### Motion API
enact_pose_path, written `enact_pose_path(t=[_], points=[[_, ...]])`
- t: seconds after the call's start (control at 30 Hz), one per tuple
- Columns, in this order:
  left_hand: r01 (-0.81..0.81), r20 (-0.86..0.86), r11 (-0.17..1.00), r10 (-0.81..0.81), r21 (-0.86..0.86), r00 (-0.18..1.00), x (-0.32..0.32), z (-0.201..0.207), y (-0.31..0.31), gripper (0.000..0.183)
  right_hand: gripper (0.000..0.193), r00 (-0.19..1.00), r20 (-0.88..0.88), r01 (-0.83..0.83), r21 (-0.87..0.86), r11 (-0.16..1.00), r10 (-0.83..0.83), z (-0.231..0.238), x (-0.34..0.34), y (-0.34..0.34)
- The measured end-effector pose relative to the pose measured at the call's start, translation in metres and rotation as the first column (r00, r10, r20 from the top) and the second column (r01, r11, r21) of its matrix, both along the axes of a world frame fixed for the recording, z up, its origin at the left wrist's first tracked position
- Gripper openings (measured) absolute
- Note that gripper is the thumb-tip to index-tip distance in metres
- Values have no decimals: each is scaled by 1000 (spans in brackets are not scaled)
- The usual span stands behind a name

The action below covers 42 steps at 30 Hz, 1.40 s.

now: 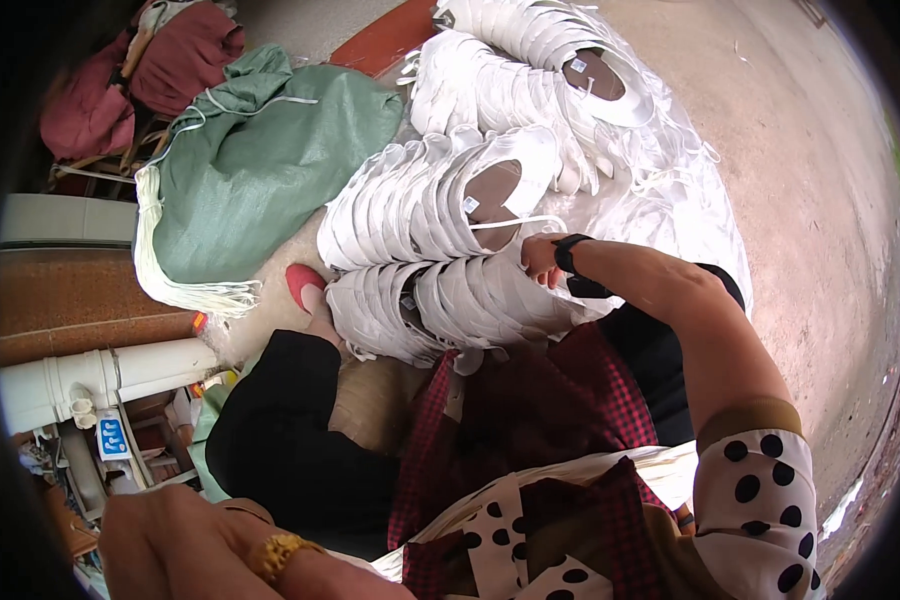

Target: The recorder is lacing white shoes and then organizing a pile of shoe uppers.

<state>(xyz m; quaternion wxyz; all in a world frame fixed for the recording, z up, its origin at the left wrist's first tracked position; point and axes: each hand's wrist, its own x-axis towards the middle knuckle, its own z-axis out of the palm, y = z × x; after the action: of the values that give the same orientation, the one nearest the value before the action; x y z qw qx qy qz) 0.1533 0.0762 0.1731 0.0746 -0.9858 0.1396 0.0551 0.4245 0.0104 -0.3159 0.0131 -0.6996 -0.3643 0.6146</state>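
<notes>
- We look down at white, nested shoe pieces: a front row (pixel 490 305) lies at the middle of the frame, a second row (pixel 400 210) just above it, and further rows (pixel 505 85) near the top.
- Our right hand (pixel 541 258), below a dark wristband (pixel 567 252), is at the right end of the front row. Its fingers are bent close together; we cannot tell whether they are clamped on a piece.
- Our left hand (pixel 165 535) is at the lower left, behind a gold bracelet (pixel 282 555), well apart from the rows. Its fingertips are hidden, so we cannot tell how they are closed.
- As far as we can judge, most of the nesting is done — piece sits inside piece along each row. The front row shows a dark gap between two groups, and the white heap on clear plastic (pixel 685 225) at right looks less ordered; we cannot make out whether any row is tied.
- Pale strands (pixel 660 468) cross our lap; a similar bundle (pixel 155 260) hangs beside a green sack (pixel 280 165) at upper left.
- Beyond the sack, another person (pixel 185 65) sits in dull red clothing.
</notes>
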Motion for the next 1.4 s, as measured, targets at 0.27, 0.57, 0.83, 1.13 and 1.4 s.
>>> enact_pose_path(t=[0.27, 0.57, 0.83, 1.13, 1.4], points=[[82, -127, 801, -7, 593, 992, -1, 11, -17, 21, 21, 999, 47, -2, 32, 999, 0, -9, 15, 15], [-200, -146, 530, 143, -824, 979, 22, -36, 15, 32, 44, 718, -524, 629, 205, 750, -458, 78, 48, 18], [-315, -625, -577, 481, -754, 615, 37, -194, 170, 40, 39, 953, -40, 298, 310, 903, -301, 86, 14, 0], [-955, -523, 176, 805, -240, 280, -14, -355, 169, 68, 100, 896, -196, 435, 196, 879, -399, 17, -42, -19], [-997, -736, 77, 673, -25, 70, 5, -349, 180, 76, 64, 876, -352, 478, 542, 691, -329, 8, -96, -12]])
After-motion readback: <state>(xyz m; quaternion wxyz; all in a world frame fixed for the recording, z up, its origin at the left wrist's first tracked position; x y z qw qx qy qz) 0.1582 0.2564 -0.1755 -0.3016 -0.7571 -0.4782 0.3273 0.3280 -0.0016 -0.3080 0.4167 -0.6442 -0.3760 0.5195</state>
